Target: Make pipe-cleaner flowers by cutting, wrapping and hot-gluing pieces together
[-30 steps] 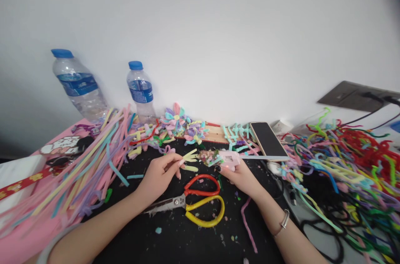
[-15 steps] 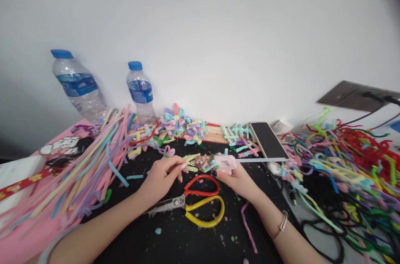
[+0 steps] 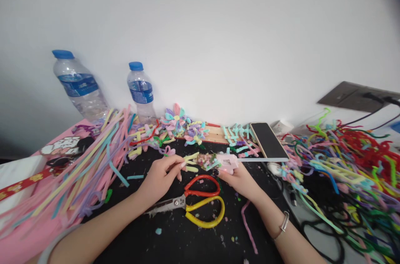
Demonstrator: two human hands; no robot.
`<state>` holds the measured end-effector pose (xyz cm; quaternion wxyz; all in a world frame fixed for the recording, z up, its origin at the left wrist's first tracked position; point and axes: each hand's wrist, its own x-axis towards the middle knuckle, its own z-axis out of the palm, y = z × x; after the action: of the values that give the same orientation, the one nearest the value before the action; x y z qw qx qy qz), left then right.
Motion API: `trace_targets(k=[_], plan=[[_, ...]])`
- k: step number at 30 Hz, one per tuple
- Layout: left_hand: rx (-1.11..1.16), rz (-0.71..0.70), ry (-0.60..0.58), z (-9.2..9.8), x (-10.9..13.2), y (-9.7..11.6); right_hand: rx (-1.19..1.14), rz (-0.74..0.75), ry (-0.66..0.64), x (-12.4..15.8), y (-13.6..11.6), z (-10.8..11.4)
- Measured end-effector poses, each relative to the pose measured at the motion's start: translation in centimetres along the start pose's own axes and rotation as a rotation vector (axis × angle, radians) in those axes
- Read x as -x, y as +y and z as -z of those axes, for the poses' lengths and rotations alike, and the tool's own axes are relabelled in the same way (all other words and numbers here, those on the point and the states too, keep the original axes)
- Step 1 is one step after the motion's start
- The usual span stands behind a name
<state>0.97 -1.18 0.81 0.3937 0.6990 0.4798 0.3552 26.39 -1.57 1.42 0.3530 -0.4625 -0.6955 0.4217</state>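
My left hand [image 3: 167,174] pinches a pale yellow pipe cleaner piece [image 3: 191,158] between thumb and fingertips, its ends pointing right. My right hand [image 3: 239,178] is wrapped round a pink hot glue gun [image 3: 227,163], with a long whitish glue stick [image 3: 262,159] sticking out behind it. Fuzzy scraps cover the gun's front end [image 3: 206,160], which is close to the yellow piece; whether they touch I cannot tell. Below both hands, scissors [image 3: 179,202] with one red and one yellow handle lie on the black surface, handles apart.
Pastel pipe cleaners [image 3: 103,160] are heaped at left, and a tangle of bright ones [image 3: 353,172] at right. Pipe cleaner flowers [image 3: 176,118], a phone [image 3: 268,141] and two plastic bottles [image 3: 140,91] stand or lie along the wall. A purple strand [image 3: 249,228] lies at front.
The glue gun in my right hand has shifted very slightly right, away from my left hand. My left hand keeps its pinch, almost still.
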Motion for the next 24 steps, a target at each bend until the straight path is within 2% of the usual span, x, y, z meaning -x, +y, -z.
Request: trace_targets(k=[12, 19, 24], plan=[[0.004, -0.01, 0.031, 0.04, 0.0, -0.1, 0.079, 0.002, -0.032, 0.01, 0.05, 0.15], [-0.006, -0.006, 0.049, 0.13, -0.02, -0.11, 0.135, -0.015, 0.026, -0.04, 0.19, 0.52], [-0.006, -0.01, 0.055, 0.16, -0.08, -0.14, 0.156, -0.009, 0.006, -0.02, 0.47, 0.64]])
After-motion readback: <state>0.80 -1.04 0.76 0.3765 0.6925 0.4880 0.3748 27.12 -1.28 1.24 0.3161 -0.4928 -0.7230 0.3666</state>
